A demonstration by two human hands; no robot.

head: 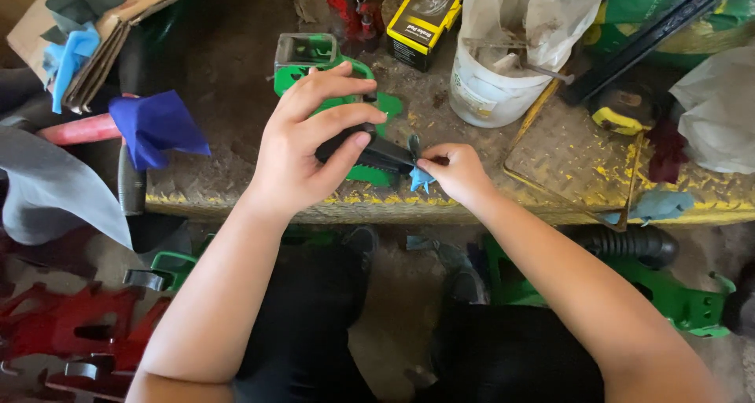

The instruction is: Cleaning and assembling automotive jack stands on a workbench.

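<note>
1. Head view, frame centre: the left hand (303,139) is clamping a black bar-shaped part (376,153) over a green bracket (354,104) — stiff, probably light; best gripped along its sides.
2. The right hand (456,171) is pinching a blue scrap (419,178) at the part's end.
3. Upper middle: a yellow-and-black box (425,14) is lying beside a white bucket (491,84) with a label.

One view only here, worn on the person's head and tilted steeply down and forward. It sits close over the left hand (303,147) and right hand (456,171), both forearms running up from the bottom edge. The worn metal workbench (236,120) fills the upper half, its yellow-painted front edge crossing mid-frame; below that edge the camera catches the person's lap and the floor.
</note>
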